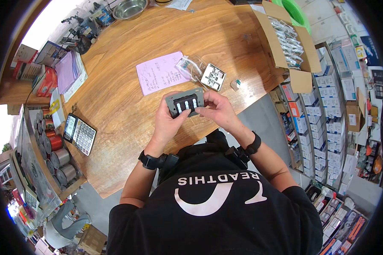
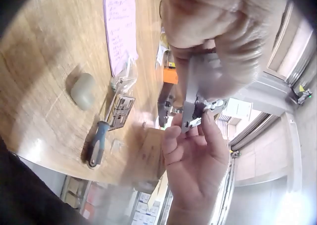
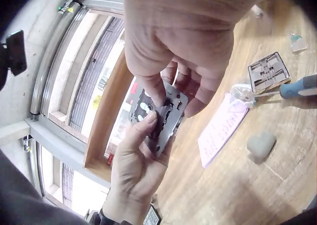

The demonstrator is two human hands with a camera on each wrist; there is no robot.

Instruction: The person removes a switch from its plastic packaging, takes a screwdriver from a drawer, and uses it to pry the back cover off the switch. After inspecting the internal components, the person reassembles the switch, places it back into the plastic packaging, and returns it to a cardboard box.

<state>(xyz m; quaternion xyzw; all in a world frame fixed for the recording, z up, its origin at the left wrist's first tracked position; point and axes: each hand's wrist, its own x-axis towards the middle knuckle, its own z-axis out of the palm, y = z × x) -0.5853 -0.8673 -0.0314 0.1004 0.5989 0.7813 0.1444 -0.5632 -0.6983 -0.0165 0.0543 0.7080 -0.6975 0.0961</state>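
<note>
A grey switch panel [image 1: 184, 103] with a black insert and three white strips is held up over the near edge of the wooden table. My left hand [image 1: 166, 121] grips its left end, and the thumb lies on the front. At the other end my right hand [image 1: 220, 111] pinches the panel, its thumb pressing near the rightmost white strip. The right wrist view shows both thumbs close together on the black insert [image 3: 159, 121]. Beyond the hands lie a pale square frame [image 1: 213, 77] with cut-outs, a clear plastic bag [image 1: 187, 68] and a handwritten pink sheet [image 1: 159, 74].
A blue-handled screwdriver [image 2: 99, 143] and a grey rounded lump [image 2: 84, 92] lie on the table. A calculator [image 1: 80, 134] sits at the left, near wire spools [image 1: 59, 157]. An open carton [image 1: 300, 80] of bagged parts stands at the right, a metal bowl [image 1: 130, 9] at the back.
</note>
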